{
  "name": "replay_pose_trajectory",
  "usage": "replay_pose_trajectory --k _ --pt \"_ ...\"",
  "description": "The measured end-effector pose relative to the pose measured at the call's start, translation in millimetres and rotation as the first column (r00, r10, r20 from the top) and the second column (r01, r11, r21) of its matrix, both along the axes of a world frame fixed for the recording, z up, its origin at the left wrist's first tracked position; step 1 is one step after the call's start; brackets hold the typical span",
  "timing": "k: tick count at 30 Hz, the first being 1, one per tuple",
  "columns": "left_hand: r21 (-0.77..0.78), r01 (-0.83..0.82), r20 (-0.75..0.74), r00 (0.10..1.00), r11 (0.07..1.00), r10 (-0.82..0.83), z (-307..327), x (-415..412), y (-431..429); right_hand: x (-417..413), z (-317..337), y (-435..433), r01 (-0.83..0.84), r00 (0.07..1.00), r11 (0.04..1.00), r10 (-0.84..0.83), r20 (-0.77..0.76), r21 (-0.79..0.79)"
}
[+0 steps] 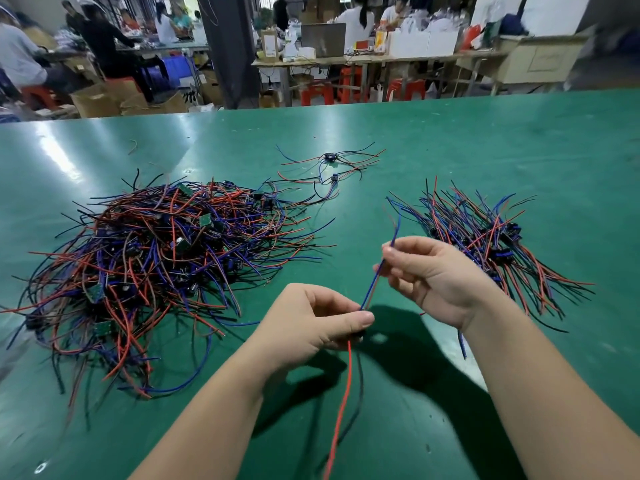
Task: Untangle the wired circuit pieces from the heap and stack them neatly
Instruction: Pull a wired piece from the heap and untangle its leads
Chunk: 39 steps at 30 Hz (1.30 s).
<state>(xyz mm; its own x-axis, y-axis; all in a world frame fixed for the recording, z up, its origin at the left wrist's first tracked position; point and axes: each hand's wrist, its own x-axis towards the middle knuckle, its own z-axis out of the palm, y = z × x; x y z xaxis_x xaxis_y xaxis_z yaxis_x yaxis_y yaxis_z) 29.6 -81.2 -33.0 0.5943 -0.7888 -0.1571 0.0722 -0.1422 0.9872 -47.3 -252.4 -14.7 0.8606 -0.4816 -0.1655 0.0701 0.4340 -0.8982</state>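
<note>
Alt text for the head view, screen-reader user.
The left hand and right hand hold one wired circuit piece above a green table: left pinches its middle, red and black wires hanging below; right pinches its blue wire. A tangled heap lies left, a tidier stack right.

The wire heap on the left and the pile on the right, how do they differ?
The left heap is much bigger than the right pile. The left heap's wires loop and cross every way; the right pile's lie roughly parallel, fanning at both ends. Small green boards show across the left heap; the right pile's dark parts sit near its middle. Both hold red, blue and black wires.
</note>
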Motion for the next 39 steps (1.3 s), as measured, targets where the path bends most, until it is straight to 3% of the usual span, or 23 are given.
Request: replay_pose_trajectory --k 5,12,18,21,24,27,29,32,34,39 --pt "0.024 0.058 0.011 0.998 0.998 -0.058 4 -5 -2 -2 0 -10 0.138 0.984 0.987 -0.146 0.105 0.079" --pt "0.053 0.112 0.028 0.993 0.992 -0.113 5 -3 3 -3 3 -12 0.291 0.949 0.952 -0.300 0.101 0.096" --pt "0.125 0.216 0.066 0.972 0.968 -0.226 4 -2 6 -1 0 -7 0.374 0.927 0.908 -0.371 0.055 -0.186" --pt "0.120 0.256 0.007 0.966 0.959 -0.259 4 0 10 -2 1 -5 0.364 0.930 0.905 -0.368 0.024 -0.221" --pt "0.065 0.264 -0.043 0.964 0.962 -0.262 6 2 12 -1 1 -3 0.246 0.967 0.941 -0.255 -0.007 -0.233" --pt "-0.150 0.096 -0.180 0.976 0.984 -0.122 8 0 8 2 -4 3 0.064 0.990 0.954 -0.099 -0.105 -0.291" --pt "-0.291 -0.082 -0.312 0.950 0.953 -0.014 10 0 3 2 -9 9 -0.081 0.986 0.898 0.009 -0.166 -0.432" --pt "-0.382 -0.297 -0.413 0.902 0.875 0.126 12 2 -1 5 -16 24 -0.225 0.974 0.822 0.199 -0.106 -0.523" --pt "-0.352 -0.381 -0.359 0.898 0.855 0.253 11 2 -2 10 -19 38 -0.200 0.971 0.851 0.237 0.015 -0.486" --pt "-0.326 -0.481 -0.058 0.869 0.814 0.491 0 -1 -7 20 -22 54 0.000 0.986 0.976 0.036 0.162 -0.216"
